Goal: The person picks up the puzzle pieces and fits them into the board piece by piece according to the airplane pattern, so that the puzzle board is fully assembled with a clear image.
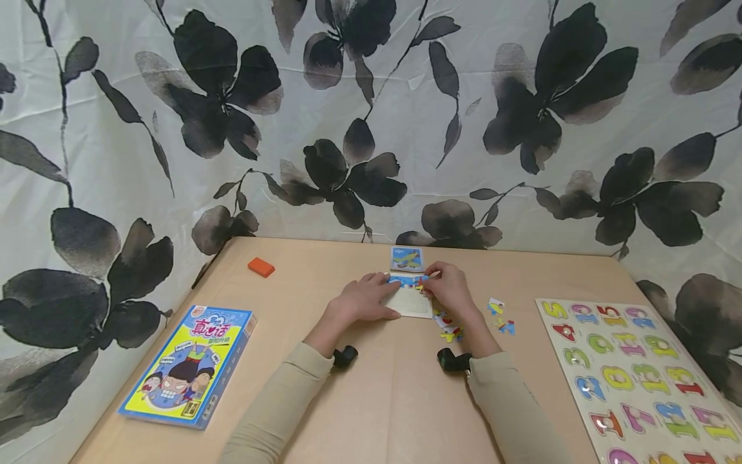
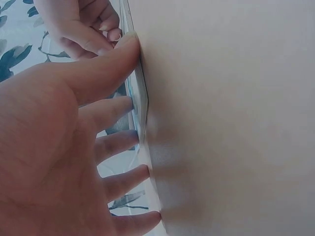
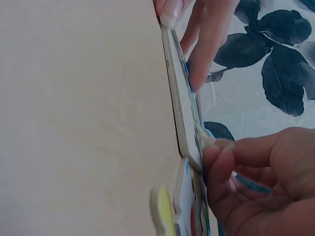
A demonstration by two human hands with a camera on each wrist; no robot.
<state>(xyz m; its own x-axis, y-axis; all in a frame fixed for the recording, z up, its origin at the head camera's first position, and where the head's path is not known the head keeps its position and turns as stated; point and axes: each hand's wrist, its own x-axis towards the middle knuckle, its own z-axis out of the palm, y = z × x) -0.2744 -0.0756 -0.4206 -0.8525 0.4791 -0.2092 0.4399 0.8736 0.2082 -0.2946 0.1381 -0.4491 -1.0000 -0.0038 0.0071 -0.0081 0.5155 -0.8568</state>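
A small jigsaw puzzle tray point(image 1: 411, 305) lies on the table, its upper strip filled with blue, red and yellow pieces and its lower part bare white. My left hand point(image 1: 364, 298) rests at the tray's left side with fingers spread, thumb at the near edge and some fingertips on the tray. At the upper right of the tray, my right hand point(image 1: 453, 289) pinches a small puzzle piece point(image 3: 203, 132) between thumb and forefinger. Loose puzzle pieces point(image 1: 451, 335) lie beside the tray, below my right hand. Just behind the tray is a blue picture with a yellow plane point(image 1: 406, 259).
More loose pieces point(image 1: 504, 327) lie right of my right wrist. A blue and yellow card box point(image 1: 188, 367) stands at the left, with an orange block point(image 1: 261, 267) farther back. A board of colourful numbers and letters point(image 1: 632, 367) covers the right side. A floral cloth point(image 1: 440, 129) hangs behind.
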